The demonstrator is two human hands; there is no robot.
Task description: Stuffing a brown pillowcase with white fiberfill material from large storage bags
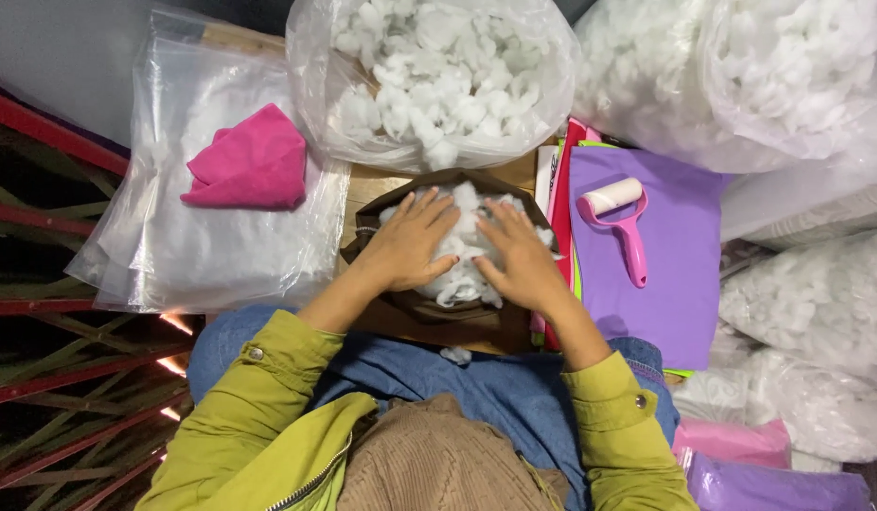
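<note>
White fluffy fibre stuffing [462, 248] is pressed into a brown fabric cover [429, 317] on the desk by the left hand [407, 243] and right hand [518, 254], both flat with fingers spread. Loose tufts could be squeezed over the cover's open edge; one tuft [454, 355] lies outside already.

White stuffing [462, 251] heaped in brown cover [429, 312]

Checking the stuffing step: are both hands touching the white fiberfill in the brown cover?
Touching. The head view shows the left hand and right hand pressed flat on the white fiberfill.
</note>
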